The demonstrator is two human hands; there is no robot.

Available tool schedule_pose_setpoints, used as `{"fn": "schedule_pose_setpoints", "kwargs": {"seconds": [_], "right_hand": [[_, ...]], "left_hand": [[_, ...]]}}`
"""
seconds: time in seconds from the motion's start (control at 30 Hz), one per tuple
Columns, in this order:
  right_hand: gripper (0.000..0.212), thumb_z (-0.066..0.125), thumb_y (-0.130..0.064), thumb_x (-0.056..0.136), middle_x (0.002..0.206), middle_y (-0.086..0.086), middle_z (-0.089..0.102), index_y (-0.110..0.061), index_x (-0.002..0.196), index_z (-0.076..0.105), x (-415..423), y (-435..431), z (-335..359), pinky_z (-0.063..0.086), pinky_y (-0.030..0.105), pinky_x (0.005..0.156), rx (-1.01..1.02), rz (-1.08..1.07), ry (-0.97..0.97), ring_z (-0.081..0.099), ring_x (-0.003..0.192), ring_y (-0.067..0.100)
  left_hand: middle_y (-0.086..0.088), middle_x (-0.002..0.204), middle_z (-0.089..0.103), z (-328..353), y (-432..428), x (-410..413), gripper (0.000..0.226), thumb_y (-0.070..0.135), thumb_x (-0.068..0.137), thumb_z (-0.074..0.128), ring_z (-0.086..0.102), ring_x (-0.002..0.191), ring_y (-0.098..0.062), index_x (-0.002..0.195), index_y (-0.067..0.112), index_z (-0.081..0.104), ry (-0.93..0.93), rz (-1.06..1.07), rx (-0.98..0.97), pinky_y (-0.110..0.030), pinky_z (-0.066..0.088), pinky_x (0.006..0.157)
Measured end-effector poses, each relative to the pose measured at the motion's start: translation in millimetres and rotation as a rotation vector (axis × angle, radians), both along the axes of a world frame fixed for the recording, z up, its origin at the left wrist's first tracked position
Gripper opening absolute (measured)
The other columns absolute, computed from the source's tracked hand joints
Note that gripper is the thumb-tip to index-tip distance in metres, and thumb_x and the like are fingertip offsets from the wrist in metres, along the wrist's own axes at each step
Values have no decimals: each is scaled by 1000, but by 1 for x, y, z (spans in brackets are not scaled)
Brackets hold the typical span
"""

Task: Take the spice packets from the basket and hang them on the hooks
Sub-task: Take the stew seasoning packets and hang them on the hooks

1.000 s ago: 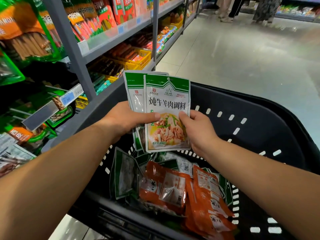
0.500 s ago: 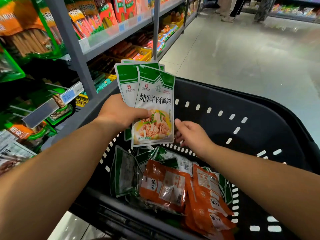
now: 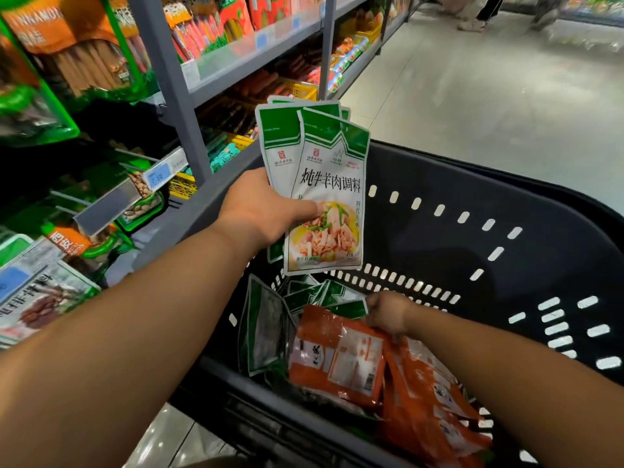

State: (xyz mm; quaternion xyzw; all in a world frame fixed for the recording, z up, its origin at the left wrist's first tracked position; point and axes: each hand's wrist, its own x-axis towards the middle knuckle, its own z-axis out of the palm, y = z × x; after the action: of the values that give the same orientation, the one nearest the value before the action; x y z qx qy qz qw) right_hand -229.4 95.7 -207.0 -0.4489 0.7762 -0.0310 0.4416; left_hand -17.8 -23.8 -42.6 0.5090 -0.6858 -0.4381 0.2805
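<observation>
A shopper's left hand grips a fanned stack of green-and-white spice packets above a black shopping basket, thumb clamped across the front one. The right hand rests among orange packets inside the basket. Whether its hidden fingers grip anything cannot be told.

Grey shop shelving lines a glossy pale tiled floor.

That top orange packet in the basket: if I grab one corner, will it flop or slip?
Probably light and bendy: the orange packet looks thin, flat and wrinkled. Its glossy film catches glare, so it may slide over the loose packets beneath it in the basket.
</observation>
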Motion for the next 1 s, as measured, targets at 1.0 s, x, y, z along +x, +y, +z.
{"fn": "schedule_pose_setpoints", "kwargs": {"seconds": [1.0], "right_hand": [[17,51,-13,106,105,12,77,-13,116,64,13,26,234,63,48,80,-732,-409,-622,74,88,24]], "left_hand": [[11,104,78,97,43,106,45,34,69,95,75,95,-16,110,26,78,144,171,-261,-44,58,95]]}}
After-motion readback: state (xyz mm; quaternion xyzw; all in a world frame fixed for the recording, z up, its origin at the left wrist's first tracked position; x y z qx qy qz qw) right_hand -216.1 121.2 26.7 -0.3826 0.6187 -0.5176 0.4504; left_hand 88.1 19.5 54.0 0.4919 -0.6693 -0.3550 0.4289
